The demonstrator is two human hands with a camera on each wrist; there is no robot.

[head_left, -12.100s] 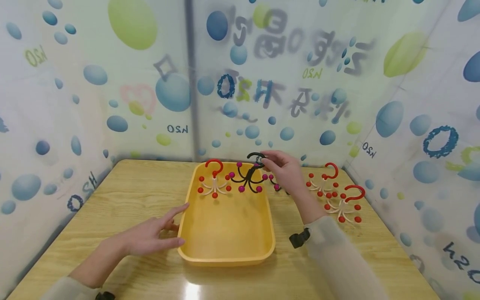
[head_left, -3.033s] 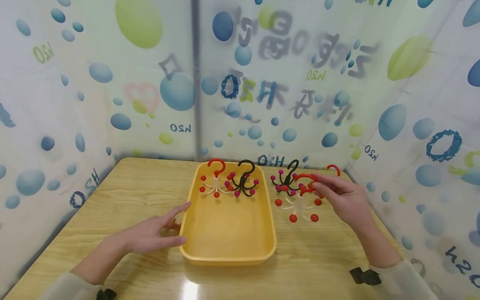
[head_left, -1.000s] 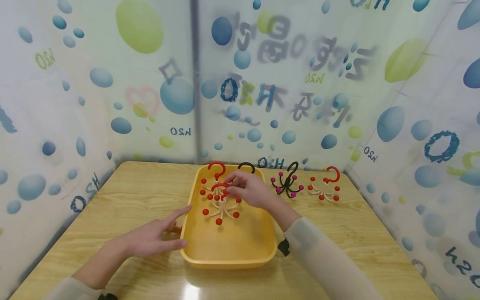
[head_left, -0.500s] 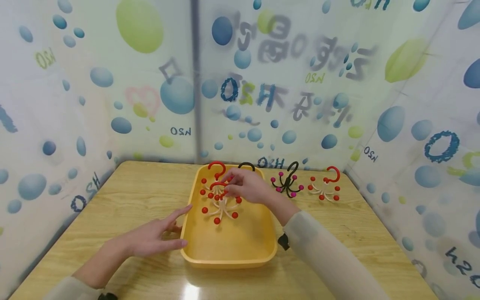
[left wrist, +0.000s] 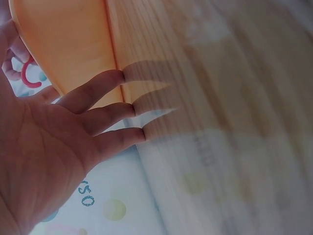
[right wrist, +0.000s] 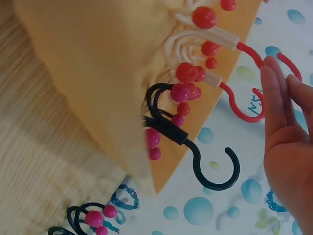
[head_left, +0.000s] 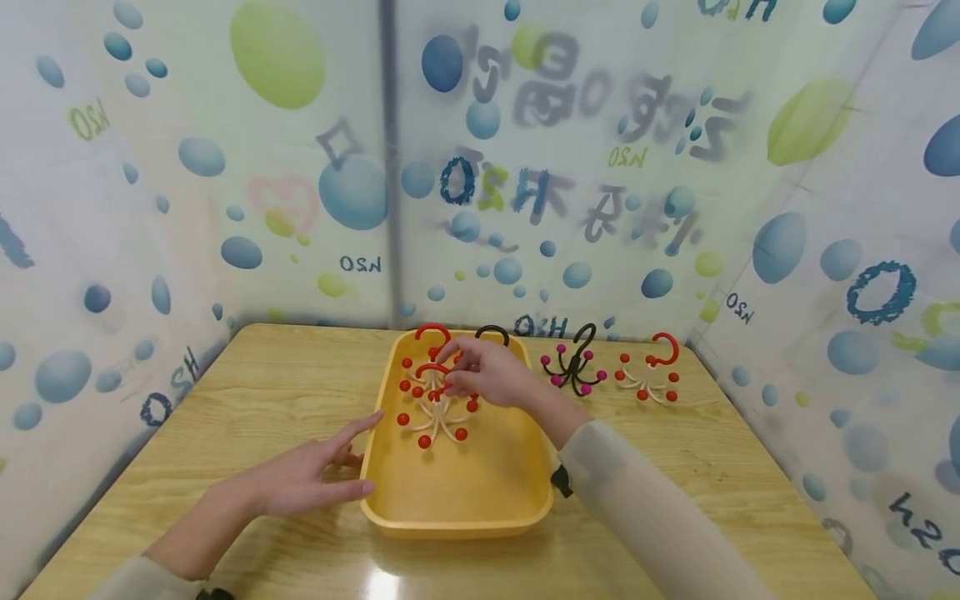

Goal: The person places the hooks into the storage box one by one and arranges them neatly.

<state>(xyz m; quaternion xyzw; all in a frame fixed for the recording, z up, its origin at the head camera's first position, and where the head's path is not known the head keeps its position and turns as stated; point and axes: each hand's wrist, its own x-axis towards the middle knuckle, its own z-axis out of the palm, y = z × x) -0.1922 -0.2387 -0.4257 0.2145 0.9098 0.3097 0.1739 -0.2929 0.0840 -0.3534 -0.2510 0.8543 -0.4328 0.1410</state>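
A third hanger (head_left: 438, 408), white-clawed and red-hooked, pinched by the right hand (head_left: 491, 373), has been brought into the yellow plastic tray (head_left: 468, 492). The left hand (head_left: 303, 475) is spread against its left edge.

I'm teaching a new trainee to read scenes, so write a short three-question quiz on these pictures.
1. How many ball-tipped, multi-armed hooks are on the pale wooden table outside the yellow rectangular plastic tray?
2. True or false: the bare left hand is holding a hook.
3. From the wearer's view, the black hook with magenta balls on the table is on which side of the tray? A) left B) right

Key: 1. Two. 2. False; it touches the tray's side. 3. B.
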